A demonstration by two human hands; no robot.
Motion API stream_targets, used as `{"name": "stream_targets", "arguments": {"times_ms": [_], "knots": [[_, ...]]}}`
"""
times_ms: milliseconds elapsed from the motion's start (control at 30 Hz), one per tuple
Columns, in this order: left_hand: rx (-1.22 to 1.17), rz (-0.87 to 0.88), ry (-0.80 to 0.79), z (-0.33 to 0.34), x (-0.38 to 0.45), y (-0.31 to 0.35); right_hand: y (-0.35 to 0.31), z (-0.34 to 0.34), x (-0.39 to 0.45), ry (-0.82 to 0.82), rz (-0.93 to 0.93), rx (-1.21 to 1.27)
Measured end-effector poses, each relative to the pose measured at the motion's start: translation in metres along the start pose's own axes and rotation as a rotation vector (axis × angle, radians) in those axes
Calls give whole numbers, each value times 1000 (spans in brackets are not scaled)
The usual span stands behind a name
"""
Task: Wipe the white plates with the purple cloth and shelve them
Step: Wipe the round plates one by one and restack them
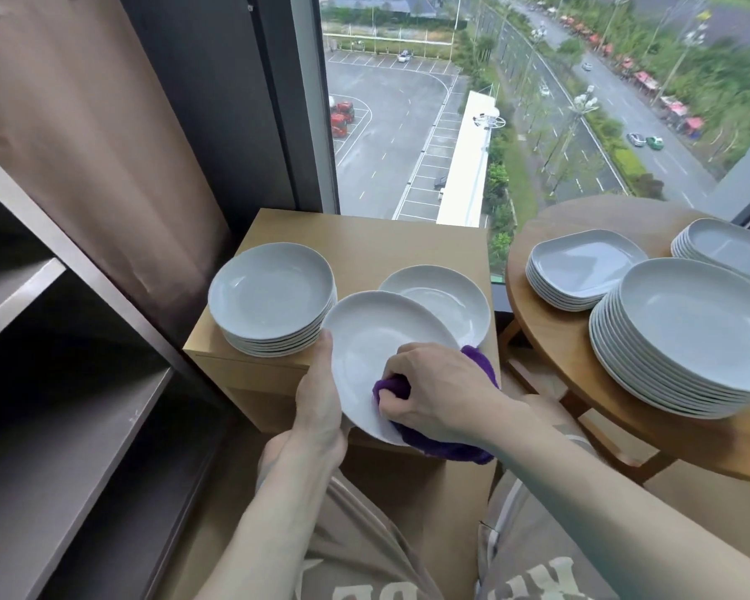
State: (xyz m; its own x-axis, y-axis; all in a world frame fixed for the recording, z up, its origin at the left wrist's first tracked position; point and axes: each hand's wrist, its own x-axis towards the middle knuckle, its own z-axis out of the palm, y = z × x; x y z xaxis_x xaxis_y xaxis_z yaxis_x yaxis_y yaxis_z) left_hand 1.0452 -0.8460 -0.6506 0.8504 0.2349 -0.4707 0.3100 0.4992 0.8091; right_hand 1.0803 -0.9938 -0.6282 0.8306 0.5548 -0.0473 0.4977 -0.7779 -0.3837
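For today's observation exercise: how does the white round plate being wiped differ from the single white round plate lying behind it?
The wiped white round plate is tilted, held at its rim by the left hand; the single white round plate lies flat on the wooden cabinet, untouched. The purple cloth touches only the first. Both look alike.

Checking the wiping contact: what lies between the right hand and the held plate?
The purple cloth, bunched under the right hand against the plate, in the head view.

Purple cloth (447,446): mostly hidden under right hand (434,389) and the held plate (377,339). Left hand (319,400) fingers hidden behind that plate's 9 o'clock rim. Oblong plate stack (728,246) at 3 o'clock cut by frame edge. Lettering on shorts (550,578) cut off at 6 o'clock.
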Motion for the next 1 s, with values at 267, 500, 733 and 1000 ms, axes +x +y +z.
{"name": "stream_targets", "arguments": {"times_ms": [267, 500, 733, 1000], "knots": [[129, 157, 65, -5, -1, -5, 36, 10, -19, 79, 221, 228], [-137, 152, 256, -11, 6, -6, 45, 12, -17, 367, 320, 598], [-323, 175, 286, -31, 29, 22, 41, 10, -4, 384, 308, 872], [-390, 153, 357, -42, 58, 36, 29, 8, 23, 383, 206, 918]]}}
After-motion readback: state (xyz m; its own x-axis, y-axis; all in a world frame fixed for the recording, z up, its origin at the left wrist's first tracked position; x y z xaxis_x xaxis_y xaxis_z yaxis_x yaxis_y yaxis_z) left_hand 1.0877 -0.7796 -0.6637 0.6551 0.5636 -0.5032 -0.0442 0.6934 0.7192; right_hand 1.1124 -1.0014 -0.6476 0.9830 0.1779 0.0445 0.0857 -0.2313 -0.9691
